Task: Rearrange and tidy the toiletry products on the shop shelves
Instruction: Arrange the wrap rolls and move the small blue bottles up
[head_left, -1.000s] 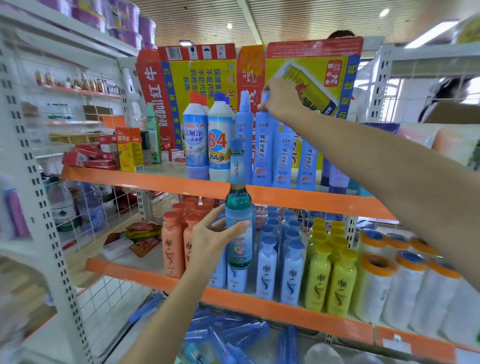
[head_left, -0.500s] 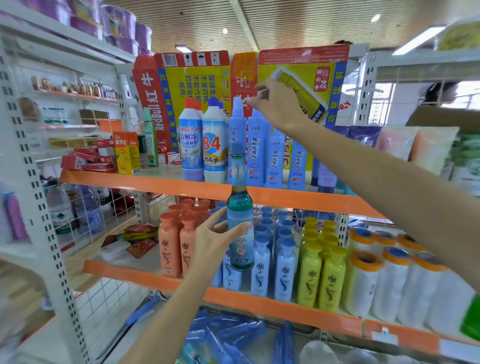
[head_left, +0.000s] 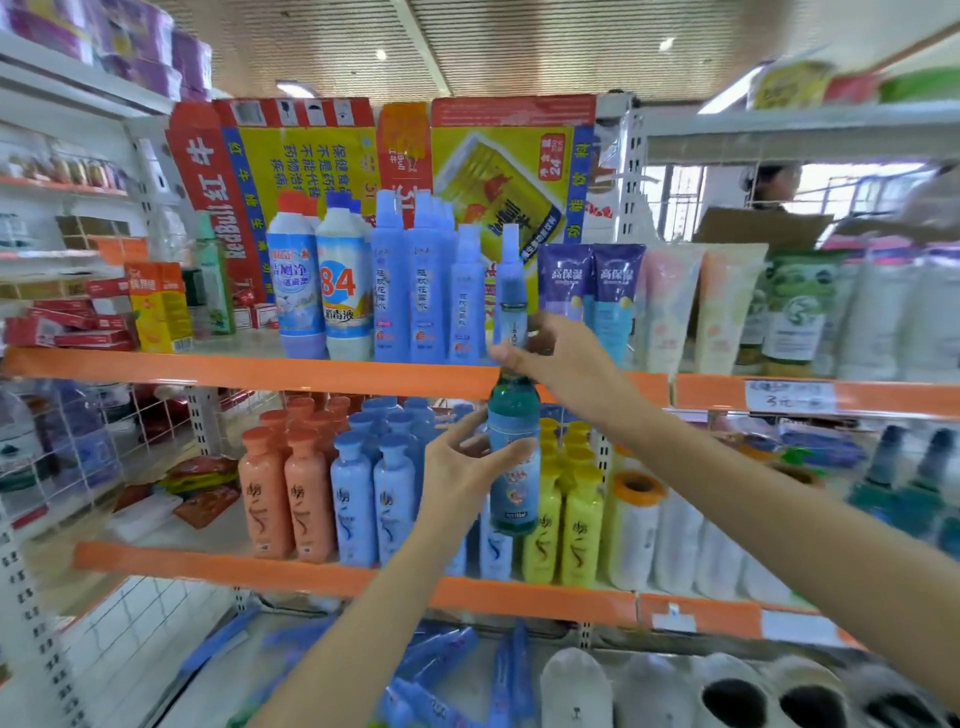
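Note:
A tall teal-green bottle (head_left: 512, 400) with a long blue cap stands upright in the air in front of the orange upper shelf edge (head_left: 260, 370). My left hand (head_left: 460, 467) grips its labelled body from the left. My right hand (head_left: 566, 358) comes in from the right and holds its neck, thumb in front. Behind the cap, a row of tall blue bottles (head_left: 426, 291) stands on the upper shelf beside two white cleaner bottles (head_left: 322, 286).
Purple tubes (head_left: 589, 291) and pastel tubes stand right of the blue bottles. The middle shelf holds rows of orange (head_left: 285, 493), blue (head_left: 371, 493) and yellow bottles (head_left: 571, 519), then white rolls (head_left: 634, 530). Flattened cardboard (head_left: 322, 156) backs the upper shelf. A person (head_left: 771, 182) stands behind, at right.
My right hand left the tall blue bottles on the upper shelf and came down onto the green bottle's neck. My left hand moved the bottle to the right. The view shifted right.

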